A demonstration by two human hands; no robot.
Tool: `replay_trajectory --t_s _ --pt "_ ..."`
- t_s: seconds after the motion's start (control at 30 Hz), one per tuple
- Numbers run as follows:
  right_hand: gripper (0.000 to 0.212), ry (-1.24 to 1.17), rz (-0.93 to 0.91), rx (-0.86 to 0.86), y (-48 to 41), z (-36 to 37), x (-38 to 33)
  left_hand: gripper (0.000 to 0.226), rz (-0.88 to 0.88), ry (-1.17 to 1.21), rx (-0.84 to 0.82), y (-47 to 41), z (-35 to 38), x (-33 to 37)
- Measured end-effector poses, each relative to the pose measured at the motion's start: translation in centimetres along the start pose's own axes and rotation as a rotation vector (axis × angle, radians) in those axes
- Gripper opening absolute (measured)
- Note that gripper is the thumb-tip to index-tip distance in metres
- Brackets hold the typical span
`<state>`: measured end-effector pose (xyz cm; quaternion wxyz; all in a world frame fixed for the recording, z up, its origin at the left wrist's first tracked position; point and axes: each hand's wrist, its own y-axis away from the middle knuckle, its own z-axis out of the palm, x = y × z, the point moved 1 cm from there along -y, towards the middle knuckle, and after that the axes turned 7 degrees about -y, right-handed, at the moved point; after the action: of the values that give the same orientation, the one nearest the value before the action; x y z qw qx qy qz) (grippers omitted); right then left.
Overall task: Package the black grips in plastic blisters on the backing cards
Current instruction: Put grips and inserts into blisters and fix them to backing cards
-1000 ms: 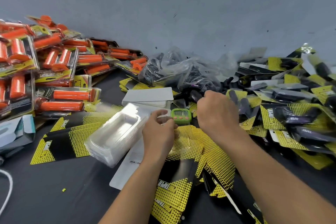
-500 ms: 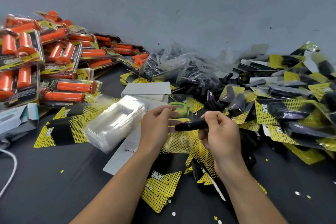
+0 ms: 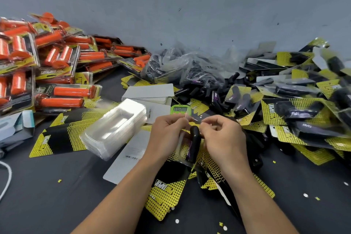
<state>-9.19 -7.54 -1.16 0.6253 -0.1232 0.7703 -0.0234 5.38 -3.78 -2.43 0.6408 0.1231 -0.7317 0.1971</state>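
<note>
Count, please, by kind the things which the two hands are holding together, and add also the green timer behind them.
black grip: 1
clear blister: 1
green timer: 1
Total: 3

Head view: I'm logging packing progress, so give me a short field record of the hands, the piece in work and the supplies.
left hand: pinches the clear blister at its top edge
right hand: pinches the same blister's top edge
black grip: between the hands, seemingly in that blister
backing cards: on the table under the hands
empty blisters: stacked, left of the hands
finished black packs: heaped on the right
orange packs: heaped on the left
green timer: behind the hands
</note>
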Motion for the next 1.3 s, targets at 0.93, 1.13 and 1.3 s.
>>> replay_trajectory --t_s 0.93,1.13,1.3 --pt "0.05 -0.273 -0.157 -0.018 0.9 -0.6 -1.8 0.03 -0.098 0.102 0.048 -0.5 -0.6 0.0" --pt "0.048 -0.017 -0.42 -0.081 0.8 -1.9 -2.2 0.029 -0.105 0.1 0.058 -0.6 -0.8 -0.2" --pt "0.049 0.367 -0.43 -0.23 1.8 -0.3 -1.4 0.018 -0.056 0.053 0.053 -0.4 -1.1 -0.4"
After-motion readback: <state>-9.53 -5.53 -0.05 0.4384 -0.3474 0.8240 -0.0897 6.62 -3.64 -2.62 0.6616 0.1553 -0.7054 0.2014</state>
